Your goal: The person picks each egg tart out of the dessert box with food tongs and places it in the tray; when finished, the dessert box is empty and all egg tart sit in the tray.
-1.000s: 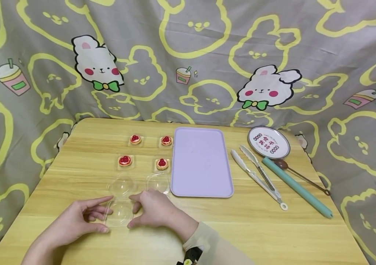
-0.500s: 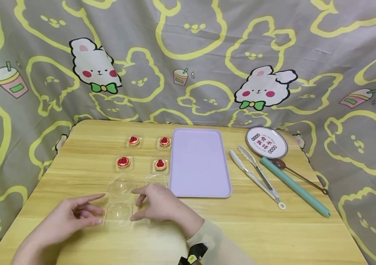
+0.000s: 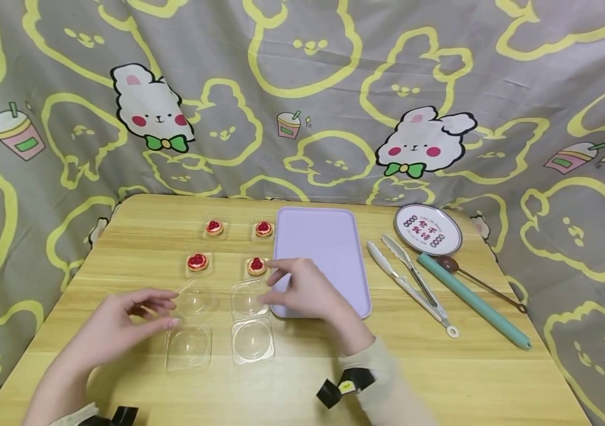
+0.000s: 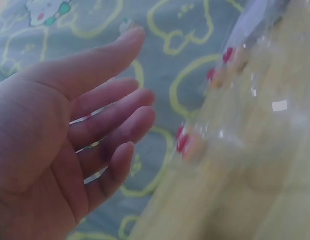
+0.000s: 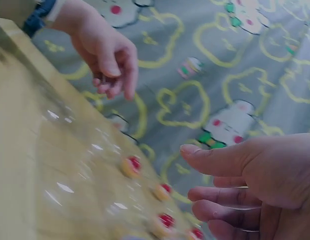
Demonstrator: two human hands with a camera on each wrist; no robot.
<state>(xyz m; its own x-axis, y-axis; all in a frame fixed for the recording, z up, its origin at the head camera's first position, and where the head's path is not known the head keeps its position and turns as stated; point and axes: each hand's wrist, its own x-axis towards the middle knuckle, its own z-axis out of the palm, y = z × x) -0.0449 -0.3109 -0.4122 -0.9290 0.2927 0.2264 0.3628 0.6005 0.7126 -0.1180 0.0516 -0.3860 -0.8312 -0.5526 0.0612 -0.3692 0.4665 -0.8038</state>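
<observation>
Beside the near-left corner of the flat lilac rectangular tray (image 3: pixel 324 260), the right hand (image 3: pixel 308 291) hovered with its grip loose: fingers relaxed and spread, holding nothing, fingertips just short of the small round red-topped tart (image 3: pixel 257 265) nearest the tray. The left hand (image 3: pixel 121 322) sat well left of the tray, its grip likewise slack, fingers gently curved and empty, their tips near the left of two clear plastic clamshell boxes (image 3: pixel 189 324). The right clear box (image 3: pixel 251 319) lay open just left of the tray's near edge, between the two hands. Three more red-topped tarts (image 3: pixel 198 262) stood on the pale wooden table (image 3: pixel 441 378) to the tray's left, each apart from the others. Right of the tray lay metal tongs (image 3: pixel 411 284), a teal rod (image 3: pixel 473 300), a brown spoon and a round printed lid (image 3: pixel 428 228).

The step in hand looked like reaching for the nearest tart. Done well, it called for a light pinch at the tart's rim, sparing the red filling, while the left hand steadied a flimsy box.
</observation>
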